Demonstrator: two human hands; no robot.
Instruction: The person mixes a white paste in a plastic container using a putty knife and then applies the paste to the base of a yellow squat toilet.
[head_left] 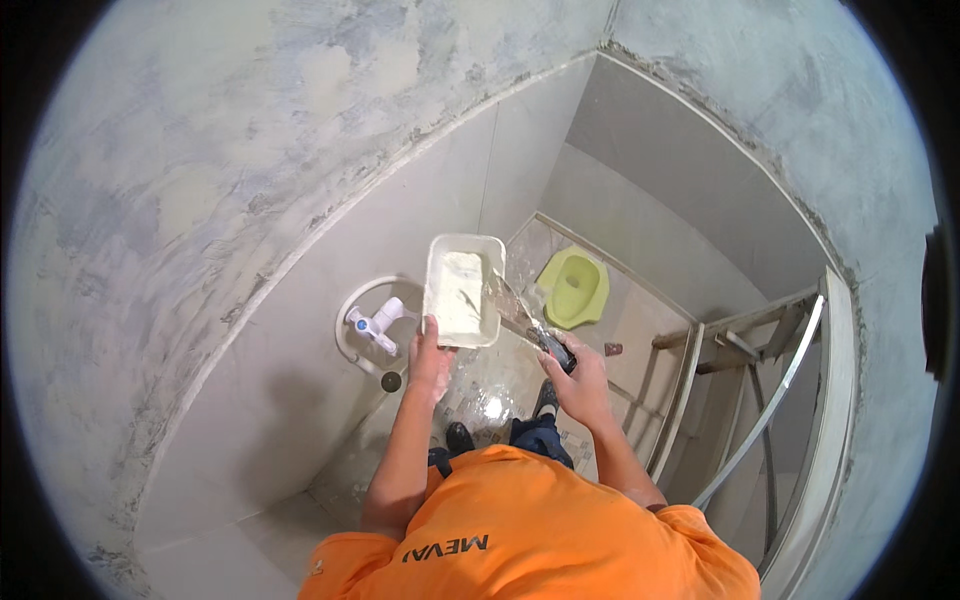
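1. Patchy grey wall [190,170] fills the upper left of the frame, the largest surface we see.
2. A yellow-green squat pan [577,295] lies right of centre.
3. A white tray [466,240] sits near the frame's centre. We have its near edge in our left hand [432,368], thumb over the rim, fingers apparently beneath. We judge it light but far-heavy with pale paste [460,285]; smears may make it slippery, so support from below suits it.
4. A scraper [555,347] overlaps the tray's right side; we cannot tell whether they touch. Our right hand [585,387] wraps its dark handle, the best hold, since the blade looks thin and springy.
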